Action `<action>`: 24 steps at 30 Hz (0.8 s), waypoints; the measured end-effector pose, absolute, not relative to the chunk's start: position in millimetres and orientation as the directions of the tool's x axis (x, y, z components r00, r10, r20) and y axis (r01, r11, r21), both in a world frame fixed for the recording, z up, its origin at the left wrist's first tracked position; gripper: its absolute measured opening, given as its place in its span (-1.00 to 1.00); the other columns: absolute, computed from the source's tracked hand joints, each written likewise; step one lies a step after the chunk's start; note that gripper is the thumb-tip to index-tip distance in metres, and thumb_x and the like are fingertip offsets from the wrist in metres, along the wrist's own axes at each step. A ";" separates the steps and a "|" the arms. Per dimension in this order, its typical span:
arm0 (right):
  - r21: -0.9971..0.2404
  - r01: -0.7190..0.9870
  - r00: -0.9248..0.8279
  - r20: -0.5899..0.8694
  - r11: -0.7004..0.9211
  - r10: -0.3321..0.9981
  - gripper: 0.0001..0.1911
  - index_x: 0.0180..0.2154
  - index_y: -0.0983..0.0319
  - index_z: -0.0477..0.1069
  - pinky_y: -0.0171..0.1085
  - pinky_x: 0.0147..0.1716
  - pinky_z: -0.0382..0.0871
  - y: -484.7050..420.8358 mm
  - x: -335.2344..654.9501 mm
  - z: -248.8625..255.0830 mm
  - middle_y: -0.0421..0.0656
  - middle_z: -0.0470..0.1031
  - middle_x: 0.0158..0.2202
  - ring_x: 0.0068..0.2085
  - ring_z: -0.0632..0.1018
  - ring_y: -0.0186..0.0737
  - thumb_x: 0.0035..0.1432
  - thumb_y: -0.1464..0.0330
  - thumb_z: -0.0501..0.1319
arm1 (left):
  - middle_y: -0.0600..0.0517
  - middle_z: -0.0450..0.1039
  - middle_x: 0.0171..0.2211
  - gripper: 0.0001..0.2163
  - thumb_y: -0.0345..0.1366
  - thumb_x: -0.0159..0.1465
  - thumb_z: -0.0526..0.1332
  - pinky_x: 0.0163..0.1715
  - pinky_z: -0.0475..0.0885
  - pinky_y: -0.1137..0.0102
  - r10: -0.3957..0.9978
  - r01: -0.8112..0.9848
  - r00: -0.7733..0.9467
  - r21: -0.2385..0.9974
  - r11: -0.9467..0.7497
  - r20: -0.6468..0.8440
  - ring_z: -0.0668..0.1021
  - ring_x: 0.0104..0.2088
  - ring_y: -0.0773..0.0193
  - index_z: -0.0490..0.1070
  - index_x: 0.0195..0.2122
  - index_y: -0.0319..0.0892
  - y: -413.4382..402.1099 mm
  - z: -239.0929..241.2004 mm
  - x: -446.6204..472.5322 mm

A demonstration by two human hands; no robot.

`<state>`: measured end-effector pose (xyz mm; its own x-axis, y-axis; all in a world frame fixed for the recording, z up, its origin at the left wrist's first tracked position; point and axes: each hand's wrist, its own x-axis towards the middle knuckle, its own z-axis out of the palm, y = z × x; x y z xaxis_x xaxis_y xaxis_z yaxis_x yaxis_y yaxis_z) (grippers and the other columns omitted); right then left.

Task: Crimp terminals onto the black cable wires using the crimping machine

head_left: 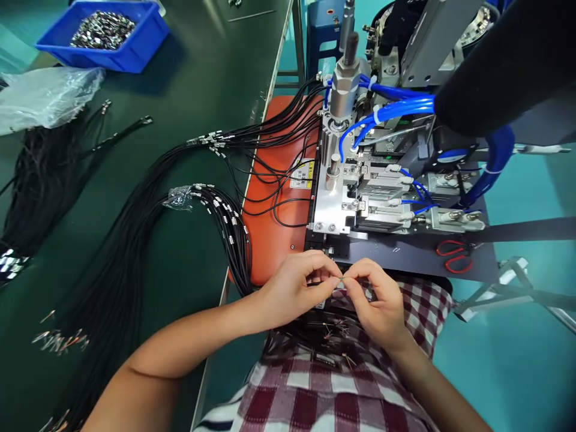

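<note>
Left hand [301, 289] and right hand [378, 300], seen from the head, meet with thumbs and forefingers pinched on what looks like a tiny wire end [342, 279], just on the near side of the metal machine [332, 207]. Black cables [308, 330] lie nearer, across the lap. Red-handled scissors [465, 247] rest right; the green table [207, 60] stands left.

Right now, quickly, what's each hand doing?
Left hand: pinched closed on a tiny thing, too small to identify.
Right hand: pinched closed, apparently on the same tiny thing.
</note>
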<state>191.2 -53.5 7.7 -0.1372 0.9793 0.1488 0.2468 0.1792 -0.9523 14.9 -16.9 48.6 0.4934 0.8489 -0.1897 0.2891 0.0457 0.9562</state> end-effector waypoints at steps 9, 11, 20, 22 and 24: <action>-0.990 0.143 -0.071 -0.008 0.003 0.997 -0.96 -0.28 0.18 0.39 -0.29 -0.39 0.30 -57.7 187.0 4.7 -0.22 0.36 -0.39 -0.39 0.40 -0.30 0.21 0.41 0.17 | 0.20 0.20 -0.66 -0.82 -0.25 0.12 0.28 -0.68 0.06 0.57 0.763 0.055 0.433 0.858 0.510 -0.481 0.21 -0.67 0.54 0.37 -0.42 -0.28 -12.5 45.1 22.6; -0.987 0.160 -0.038 0.007 0.013 0.999 -0.99 -0.31 0.19 0.38 -0.28 -0.38 0.30 -57.2 184.8 6.8 -0.21 0.36 -0.41 -0.38 0.39 -0.28 0.18 0.41 0.19 | 0.20 0.19 -0.68 -0.79 -0.22 0.11 0.30 -0.68 0.06 0.57 0.761 0.044 0.430 0.853 0.520 -0.486 0.21 -0.67 0.53 0.36 -0.43 -0.28 -11.8 46.3 22.8; -0.895 -0.243 -0.131 -0.351 -0.373 0.927 -0.84 -0.41 0.22 0.36 -0.35 -0.52 0.21 -56.5 177.0 1.0 -0.30 0.28 -0.57 -0.55 0.29 -0.38 0.15 0.29 0.24 | 0.12 0.32 -0.54 -0.78 -0.20 0.16 0.28 -0.59 0.23 0.55 0.800 -0.108 0.443 0.862 0.495 -0.404 0.39 -0.57 0.47 0.35 -0.37 -0.27 -19.0 37.4 24.0; -0.871 -0.279 -0.139 -0.379 -0.404 0.915 -0.84 -0.40 0.23 0.37 -0.36 -0.51 0.22 -57.6 175.9 -1.2 -0.28 0.30 -0.54 -0.53 0.31 -0.38 0.13 0.28 0.25 | 0.10 0.34 -0.49 -0.81 -0.25 0.16 0.29 -0.52 0.31 0.52 0.824 -0.114 0.448 0.892 0.436 -0.346 0.45 -0.50 0.41 0.35 -0.35 -0.26 -21.5 35.3 25.7; -0.881 -0.260 -0.123 -0.376 -0.396 0.918 -0.85 -0.38 0.23 0.39 -0.36 -0.50 0.24 -58.6 175.0 -0.6 -0.26 0.34 -0.50 -0.51 0.33 -0.38 0.12 0.28 0.26 | 0.11 0.33 -0.50 -0.84 -0.30 0.16 0.29 -0.50 0.32 0.52 0.841 -0.098 0.446 0.917 0.386 -0.306 0.47 -0.48 0.40 0.35 -0.35 -0.25 -23.1 34.2 27.2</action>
